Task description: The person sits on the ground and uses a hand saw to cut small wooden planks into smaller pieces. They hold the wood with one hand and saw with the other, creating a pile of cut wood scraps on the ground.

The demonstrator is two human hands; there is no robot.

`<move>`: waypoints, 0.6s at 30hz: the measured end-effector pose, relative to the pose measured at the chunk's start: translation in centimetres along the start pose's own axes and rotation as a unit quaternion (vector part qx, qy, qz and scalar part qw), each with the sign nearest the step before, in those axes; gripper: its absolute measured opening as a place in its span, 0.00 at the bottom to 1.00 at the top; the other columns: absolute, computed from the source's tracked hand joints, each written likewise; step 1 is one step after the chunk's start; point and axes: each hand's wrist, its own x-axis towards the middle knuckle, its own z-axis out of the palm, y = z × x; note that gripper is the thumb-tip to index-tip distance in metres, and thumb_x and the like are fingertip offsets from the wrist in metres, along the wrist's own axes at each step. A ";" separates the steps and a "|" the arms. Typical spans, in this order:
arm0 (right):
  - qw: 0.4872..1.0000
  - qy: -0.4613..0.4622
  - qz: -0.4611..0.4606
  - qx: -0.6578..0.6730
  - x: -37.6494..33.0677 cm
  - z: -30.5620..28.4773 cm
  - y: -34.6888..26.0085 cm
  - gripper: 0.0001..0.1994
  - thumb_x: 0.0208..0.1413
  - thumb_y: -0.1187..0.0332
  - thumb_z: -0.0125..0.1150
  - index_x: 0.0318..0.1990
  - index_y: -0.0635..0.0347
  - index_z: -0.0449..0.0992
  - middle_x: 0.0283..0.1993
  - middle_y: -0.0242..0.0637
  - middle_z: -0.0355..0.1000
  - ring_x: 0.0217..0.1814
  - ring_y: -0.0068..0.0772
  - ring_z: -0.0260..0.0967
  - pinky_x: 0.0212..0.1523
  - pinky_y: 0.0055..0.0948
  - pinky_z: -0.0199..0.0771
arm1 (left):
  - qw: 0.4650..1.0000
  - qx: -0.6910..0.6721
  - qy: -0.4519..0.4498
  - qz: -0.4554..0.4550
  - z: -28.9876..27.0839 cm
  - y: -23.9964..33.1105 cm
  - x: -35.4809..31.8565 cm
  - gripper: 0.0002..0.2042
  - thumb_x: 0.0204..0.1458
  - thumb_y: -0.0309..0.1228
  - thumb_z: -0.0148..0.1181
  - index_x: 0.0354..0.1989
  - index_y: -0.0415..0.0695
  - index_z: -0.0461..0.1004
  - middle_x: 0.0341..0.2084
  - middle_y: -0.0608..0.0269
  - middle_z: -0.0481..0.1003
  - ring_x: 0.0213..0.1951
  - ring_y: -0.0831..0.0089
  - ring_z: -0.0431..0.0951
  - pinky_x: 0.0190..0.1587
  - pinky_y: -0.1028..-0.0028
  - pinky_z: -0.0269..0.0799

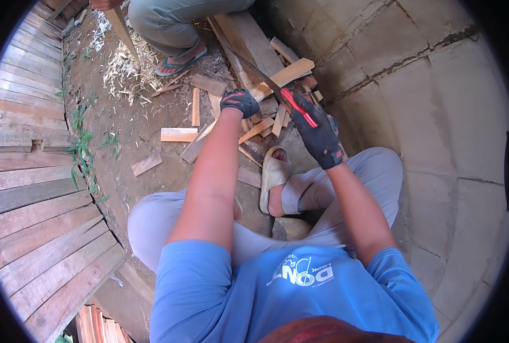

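Observation:
My left hand, in a black and red work glove, is closed on a long narrow wooden plank. The plank slants from near my feet up to the right, over a heap of offcuts. My right hand, gloved the same way, grips the red and black handle of a handsaw. Its long dark blade points away and to the left, crossing the plank just right of my left hand. Whether the blade's edge touches the wood, I cannot tell.
Several wood offcuts lie on the dirt around my sandalled foot. Opposite me, another person's leg and hand with a wooden stick show beside pale shavings. A block wall rises right; wooden boards line the left.

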 end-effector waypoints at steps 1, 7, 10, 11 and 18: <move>1.000 0.009 -0.007 0.007 -1.0 -0.4 0.0 0.21 0.67 0.59 0.63 0.64 0.56 0.79 0.58 0.51 0.81 0.61 0.50 0.79 0.60 0.40 0.77 | 1.000 -0.008 0.016 -0.006 0.3 -0.2 0.4 0.25 0.54 0.42 0.55 0.58 0.45 0.82 0.61 0.50 0.79 0.63 0.54 0.79 0.64 0.59 0.74; 0.996 -0.032 0.077 -0.038 -9.5 -7.9 -2.2 0.20 0.65 0.63 0.66 0.63 0.54 0.80 0.55 0.49 0.82 0.58 0.50 0.82 0.59 0.40 0.79 | 0.999 -0.014 0.053 -0.003 0.9 -1.8 0.4 0.24 0.52 0.43 0.56 0.54 0.45 0.83 0.54 0.45 0.81 0.57 0.47 0.82 0.59 0.55 0.77; 0.993 -0.007 0.116 -0.034 -13.0 -10.8 -1.9 0.19 0.64 0.64 0.67 0.62 0.51 0.81 0.53 0.47 0.83 0.54 0.48 0.84 0.56 0.40 0.80 | 0.999 -0.016 0.019 0.026 0.8 -1.0 0.1 0.25 0.50 0.42 0.56 0.54 0.43 0.83 0.54 0.45 0.82 0.56 0.48 0.82 0.59 0.56 0.77; 0.994 -0.006 0.095 -0.046 -12.8 -10.9 -2.2 0.19 0.64 0.64 0.67 0.62 0.51 0.81 0.53 0.47 0.83 0.54 0.48 0.84 0.56 0.39 0.80 | 0.999 -0.016 0.008 0.036 0.8 -1.1 0.0 0.25 0.50 0.42 0.56 0.54 0.43 0.83 0.54 0.45 0.82 0.56 0.48 0.82 0.59 0.56 0.77; 0.999 -0.003 -0.002 -0.051 -7.1 -5.9 -2.5 0.19 0.66 0.63 0.64 0.63 0.52 0.80 0.55 0.48 0.82 0.56 0.49 0.82 0.55 0.40 0.80 | 0.999 -0.030 -0.015 0.010 0.8 -1.6 -1.0 0.25 0.51 0.41 0.56 0.55 0.44 0.83 0.57 0.48 0.81 0.58 0.51 0.82 0.61 0.59 0.76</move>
